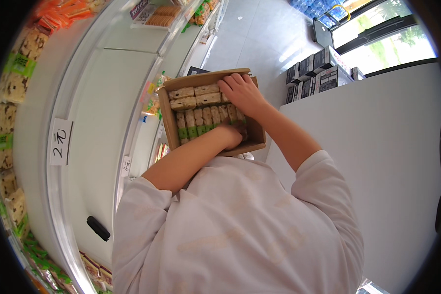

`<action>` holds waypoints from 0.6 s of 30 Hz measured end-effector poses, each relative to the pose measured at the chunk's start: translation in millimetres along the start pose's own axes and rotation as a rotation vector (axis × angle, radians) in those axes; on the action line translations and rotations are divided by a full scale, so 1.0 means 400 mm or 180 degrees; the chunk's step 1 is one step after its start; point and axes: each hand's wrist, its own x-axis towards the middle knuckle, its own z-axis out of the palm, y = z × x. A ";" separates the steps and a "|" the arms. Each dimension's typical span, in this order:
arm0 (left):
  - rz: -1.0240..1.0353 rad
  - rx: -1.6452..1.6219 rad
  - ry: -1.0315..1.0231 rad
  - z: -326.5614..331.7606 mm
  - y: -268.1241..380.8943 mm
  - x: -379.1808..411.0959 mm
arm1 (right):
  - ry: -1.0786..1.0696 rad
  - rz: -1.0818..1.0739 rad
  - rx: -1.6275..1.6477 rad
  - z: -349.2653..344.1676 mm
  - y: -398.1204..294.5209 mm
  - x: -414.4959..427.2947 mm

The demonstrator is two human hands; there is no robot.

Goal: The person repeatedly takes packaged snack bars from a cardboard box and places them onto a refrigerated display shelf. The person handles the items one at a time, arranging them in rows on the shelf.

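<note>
An open cardboard box (164, 115) lies before me, holding wrapped nougat-like snack bars (207, 119) with green bands. Some bars lie flat in two rows along its far side; several others stand side by side nearer me. My left hand (237, 130) reaches inside at the near right, by the end of the standing row. Its fingers are shadowed, and their hold on a bar cannot be made out. My right hand (240, 90) rests at the far right corner, its bent fingers against the inside of the far wall and over the flat bars' end. Its grip is unclear.
White shelves (95, 92) run along the left, with packaged snacks, handwritten price cards (61, 141) and a black object (98, 228). A tray of biscuits (161, 18) sits farther up. On the right are a white panel (352, 147), stacked cartons (319, 73) and bottled-water packs (316, 9).
</note>
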 end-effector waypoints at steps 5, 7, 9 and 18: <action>-0.0258 -0.0437 0.0200 -0.051 0.034 -0.074 | 0.0768 0.0365 -0.0281 -0.009 -0.043 -0.034; -0.0408 -0.0649 0.0523 -0.035 0.040 -0.129 | 0.0409 0.0758 0.0005 -0.014 -0.098 -0.069; -0.0614 -0.0778 0.0545 -0.047 0.041 -0.177 | 0.0292 0.0957 0.0092 -0.006 -0.131 -0.091; -0.0657 -0.1740 0.0380 -0.063 0.058 -0.294 | -0.0333 0.1167 0.0397 0.062 -0.136 -0.065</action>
